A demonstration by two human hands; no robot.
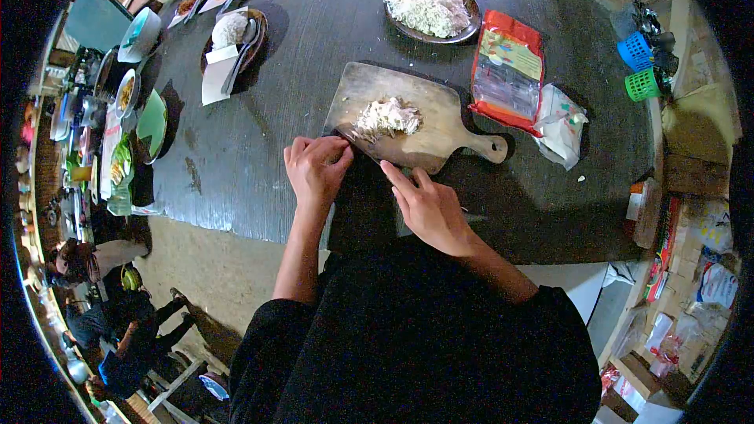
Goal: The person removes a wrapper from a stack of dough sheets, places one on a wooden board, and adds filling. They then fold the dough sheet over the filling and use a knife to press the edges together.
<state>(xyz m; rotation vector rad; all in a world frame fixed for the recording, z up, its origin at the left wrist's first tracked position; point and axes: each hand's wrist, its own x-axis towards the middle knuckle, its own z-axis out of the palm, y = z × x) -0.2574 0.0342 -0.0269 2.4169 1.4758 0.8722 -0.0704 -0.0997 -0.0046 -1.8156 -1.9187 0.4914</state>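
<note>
The pale, shredded food [389,117] sits in a loose, stringy heap on the middle of a flat wooden cutting board [436,110]. The board is roughly rectangular, with darker stains and a rounded handle pointing right, pierced by a small hole. It lies on a dark table [306,47] with a streaky, slightly glossy surface.

The left hand [316,163] is at the board's near left corner, fingers bent and drawn together; whether they pinch anything cannot be told. The right hand [428,208] is by the near edge, index finger stretched toward the board and the other fingers curled beneath; what it holds, if anything, is unclear.

Beyond the board, a round, dark-rimmed plate [399,27] bears a high mound of white shreds [429,9]. To the right lie a shiny red plastic packet [509,71] and, just beside it, a crumpled white bag [561,127]. Far left, a brown plate [259,45] holds a smooth white dome [229,29], cutlery [238,63] and folded paper [217,82].
</note>
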